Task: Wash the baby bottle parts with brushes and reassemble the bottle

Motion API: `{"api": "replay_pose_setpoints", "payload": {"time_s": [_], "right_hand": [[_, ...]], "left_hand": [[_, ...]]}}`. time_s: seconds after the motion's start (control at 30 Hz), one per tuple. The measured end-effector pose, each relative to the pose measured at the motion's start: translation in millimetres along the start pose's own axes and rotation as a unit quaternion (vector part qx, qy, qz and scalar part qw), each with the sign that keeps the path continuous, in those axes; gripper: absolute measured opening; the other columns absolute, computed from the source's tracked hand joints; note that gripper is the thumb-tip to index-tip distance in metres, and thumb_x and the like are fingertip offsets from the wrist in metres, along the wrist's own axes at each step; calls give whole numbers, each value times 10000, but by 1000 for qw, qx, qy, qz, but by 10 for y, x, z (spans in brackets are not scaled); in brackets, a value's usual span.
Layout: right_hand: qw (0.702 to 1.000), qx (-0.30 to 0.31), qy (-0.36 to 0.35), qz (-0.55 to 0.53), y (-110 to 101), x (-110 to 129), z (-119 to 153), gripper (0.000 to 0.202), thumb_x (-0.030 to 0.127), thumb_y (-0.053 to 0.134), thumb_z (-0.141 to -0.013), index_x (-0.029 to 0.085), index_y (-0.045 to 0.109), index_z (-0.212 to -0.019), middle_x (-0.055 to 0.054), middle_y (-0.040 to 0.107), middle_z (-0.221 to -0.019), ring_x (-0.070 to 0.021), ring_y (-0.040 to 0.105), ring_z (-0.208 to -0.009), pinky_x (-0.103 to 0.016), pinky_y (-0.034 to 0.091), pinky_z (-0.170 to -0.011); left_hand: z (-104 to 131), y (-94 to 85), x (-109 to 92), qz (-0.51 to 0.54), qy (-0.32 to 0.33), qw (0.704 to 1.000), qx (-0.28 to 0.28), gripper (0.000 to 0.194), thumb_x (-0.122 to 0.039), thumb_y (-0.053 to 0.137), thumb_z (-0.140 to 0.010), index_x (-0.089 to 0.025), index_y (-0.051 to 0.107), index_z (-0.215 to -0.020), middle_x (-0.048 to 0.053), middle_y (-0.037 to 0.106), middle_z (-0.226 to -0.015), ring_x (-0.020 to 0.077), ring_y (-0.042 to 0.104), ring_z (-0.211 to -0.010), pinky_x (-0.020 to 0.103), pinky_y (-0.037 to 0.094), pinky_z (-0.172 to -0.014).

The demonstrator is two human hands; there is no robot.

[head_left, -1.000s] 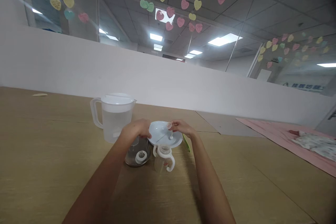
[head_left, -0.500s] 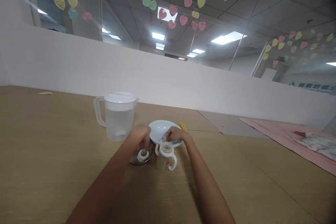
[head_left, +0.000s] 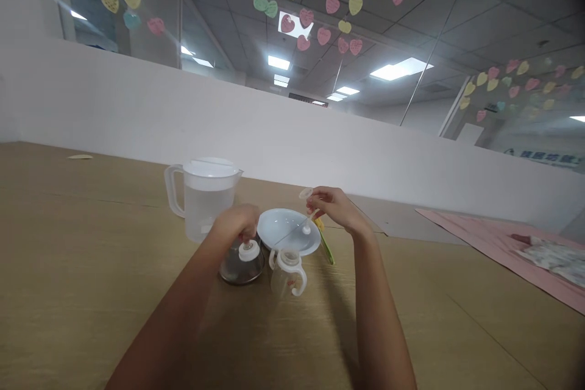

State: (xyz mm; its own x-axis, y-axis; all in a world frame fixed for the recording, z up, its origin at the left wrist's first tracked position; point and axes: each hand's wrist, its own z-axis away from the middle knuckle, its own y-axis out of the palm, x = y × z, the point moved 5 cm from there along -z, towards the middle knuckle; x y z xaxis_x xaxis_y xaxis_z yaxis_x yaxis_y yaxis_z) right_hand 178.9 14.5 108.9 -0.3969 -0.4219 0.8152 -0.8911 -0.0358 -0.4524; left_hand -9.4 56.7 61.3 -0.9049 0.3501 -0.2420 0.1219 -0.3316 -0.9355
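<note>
My left hand (head_left: 238, 220) is closed on a baby bottle teat in a white screw ring (head_left: 249, 250), held just over a metal bowl (head_left: 241, 273). My right hand (head_left: 333, 204) pinches a small translucent piece with a disc-like end (head_left: 306, 193) above the white bowl (head_left: 269, 222). Below its fingers hangs a white knob (head_left: 306, 230); whether it belongs to that piece I cannot tell. A thin stick or line crosses the bowl. Between my forearms stands a clear baby bottle (head_left: 283, 283) with two white handles, its mouth uncovered.
A lidded translucent pitcher (head_left: 208, 198) stands behind my left hand. Right of the white bowl lies a green-handled brush (head_left: 327, 248) with a yellow head. A pink cloth (head_left: 484, 241) covers the far right. The white partition (head_left: 292, 146) bounds the table's back.
My left hand has lifted the teat and ring up from the metal bowl. My right hand has risen out of the white bowl with the translucent piece, moving right and uncovering the brush handle.
</note>
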Motion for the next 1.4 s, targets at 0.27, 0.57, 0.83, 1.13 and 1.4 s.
{"api": "replay_pose_setpoints", "payload": {"time_s": [0.27,0.57,0.83,1.13,1.4], "right_hand": [[991,131,3,7,336,244,100,213,307,597,-726,132,614,-846,-35,614,-710,-126,594,-645,-249,521,-559],[979,186,68,52,416,-50,54,210,219,626,-679,151,566,-869,-17,621,-703,-135,593,-675,-240,481,-588],[933,239,68,259,523,-118,39,347,196,682,-608,201,638,-952,17,608,-697,-125,552,-655,-204,382,-552],[961,210,56,172,403,-100,66,549,292,729,-598,182,564,-1110,-52,625,-929,-166,576,-869,-283,460,-758],[986,100,-67,118,514,187,0,592,349,705,-639,225,485,-1175,-56,559,-1121,-193,529,-989,-346,428,-838]], "left_hand": [[386,-473,-187,10,194,956,-219,377,-59,477,-611,-168,665,-918,36,685,-888,153,608,-793,203,441,-657],[540,-600,-243,12,209,928,-309,292,-182,477,-733,-170,655,-964,39,679,-912,147,603,-807,216,440,-696],[567,-615,-224,20,196,931,-308,294,-268,524,-731,-177,652,-980,31,677,-844,154,602,-768,212,431,-644],[632,-595,-290,49,225,920,-318,288,-258,514,-737,-173,650,-976,30,673,-827,151,595,-741,218,425,-645],[868,-533,-657,111,336,894,-275,246,-199,462,-776,-199,655,-928,17,671,-873,154,593,-805,234,436,-704]]}}
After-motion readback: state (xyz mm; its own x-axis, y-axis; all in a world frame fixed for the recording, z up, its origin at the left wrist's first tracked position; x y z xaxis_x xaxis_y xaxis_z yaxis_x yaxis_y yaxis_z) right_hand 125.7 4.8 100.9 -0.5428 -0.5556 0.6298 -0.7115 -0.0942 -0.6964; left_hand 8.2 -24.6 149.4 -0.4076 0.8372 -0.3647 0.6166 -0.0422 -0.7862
